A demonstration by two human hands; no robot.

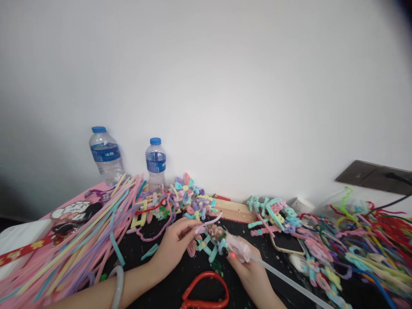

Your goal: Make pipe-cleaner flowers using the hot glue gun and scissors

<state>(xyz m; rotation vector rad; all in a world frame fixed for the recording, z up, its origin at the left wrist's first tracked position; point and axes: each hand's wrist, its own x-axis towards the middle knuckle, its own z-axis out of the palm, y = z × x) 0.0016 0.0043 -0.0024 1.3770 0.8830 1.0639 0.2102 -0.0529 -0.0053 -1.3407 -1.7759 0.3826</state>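
My left hand (174, 245) pinches a small pipe-cleaner piece (215, 231) with pink, green and blue fuzz, just above the black table (180, 283). My right hand (249, 272) grips a pale pink glue gun (238, 249) with a small red light lit and a clear glue stick (289, 283) trailing back to the right. The gun's tip is against the pipe-cleaner piece. A pale bangle (117, 285) sits on my left wrist.
Long pink, yellow and blue pipe cleaners (80, 253) lie on the left. Pastel flowers (186, 197) and loose coils (337, 244) crowd the back and right. Two water bottles (106, 156) (156, 165) stand by the wall. Red scissors handles (206, 292) lie near me; a phone (286, 242) lies right.
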